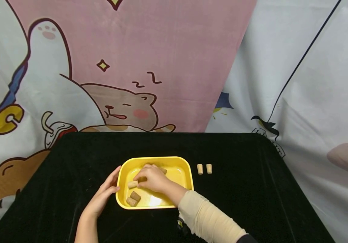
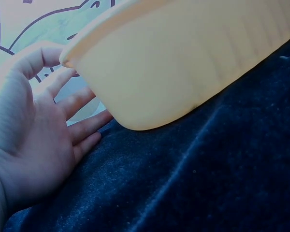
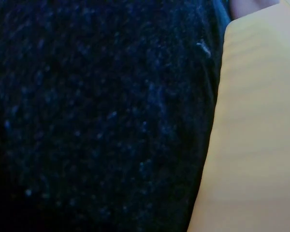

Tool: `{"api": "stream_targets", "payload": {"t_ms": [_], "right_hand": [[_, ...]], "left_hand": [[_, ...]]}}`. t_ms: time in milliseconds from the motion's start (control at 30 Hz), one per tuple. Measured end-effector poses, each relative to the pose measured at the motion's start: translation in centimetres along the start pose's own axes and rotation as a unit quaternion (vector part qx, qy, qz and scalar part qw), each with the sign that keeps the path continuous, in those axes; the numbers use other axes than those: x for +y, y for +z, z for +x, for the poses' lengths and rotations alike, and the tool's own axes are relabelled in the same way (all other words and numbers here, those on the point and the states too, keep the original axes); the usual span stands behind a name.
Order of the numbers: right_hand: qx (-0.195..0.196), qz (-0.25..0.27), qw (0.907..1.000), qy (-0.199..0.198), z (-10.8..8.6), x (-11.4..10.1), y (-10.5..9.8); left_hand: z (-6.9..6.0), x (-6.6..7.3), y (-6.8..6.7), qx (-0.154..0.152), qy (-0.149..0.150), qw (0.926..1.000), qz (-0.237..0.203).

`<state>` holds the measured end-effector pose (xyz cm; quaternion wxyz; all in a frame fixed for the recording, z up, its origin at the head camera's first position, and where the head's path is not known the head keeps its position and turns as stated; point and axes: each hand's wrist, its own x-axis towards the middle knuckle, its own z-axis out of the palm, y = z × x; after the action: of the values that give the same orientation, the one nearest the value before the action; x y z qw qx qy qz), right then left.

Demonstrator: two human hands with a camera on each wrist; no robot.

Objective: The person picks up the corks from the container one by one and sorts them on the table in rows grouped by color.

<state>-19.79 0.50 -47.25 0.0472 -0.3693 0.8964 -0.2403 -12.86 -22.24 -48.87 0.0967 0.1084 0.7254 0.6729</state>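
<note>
A yellow tray (image 1: 171,206) holds several cork stoppers. My right hand (image 1: 154,179) reaches into it, with thumb and index finger pinching a pale cork stopper (image 1: 132,184) that lies at the tray's left side. Two darker cork stoppers (image 1: 133,199) lie together near the front left corner, and another cork stopper (image 1: 163,170) shows partly behind the hand. My left hand (image 1: 102,194) touches the tray's left end from outside, its fingers fairly straight; in the left wrist view the hand (image 2: 43,130) rests against the outer wall (image 2: 150,72). The right wrist view shows no fingers of the right hand.
Two cork stoppers (image 1: 204,169) stand side by side on the black cloth-covered table (image 1: 241,195), to the right of the tray. A cartoon-printed curtain (image 1: 174,50) hangs behind the table. A beige wrap (image 1: 207,216) covers the right forearm.
</note>
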Motion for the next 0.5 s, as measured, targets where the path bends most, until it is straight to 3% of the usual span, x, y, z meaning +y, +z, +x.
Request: {"api": "stream_targets", "payload": {"t_ms": [200, 500], "right_hand": [[0.012, 0.037, 0.9992, 0.007, 0.0, -0.1, -0.5], [0.053, 0.085, 0.9948, 0.017, -0.1, -0.4, -1.5]], "left_hand": [[0.0, -0.1, -0.1, 0.003, -0.005, 1.0000, 0.002], [0.1, 0.1, -0.2, -0.007, 0.012, 0.9999, -0.002]]}}
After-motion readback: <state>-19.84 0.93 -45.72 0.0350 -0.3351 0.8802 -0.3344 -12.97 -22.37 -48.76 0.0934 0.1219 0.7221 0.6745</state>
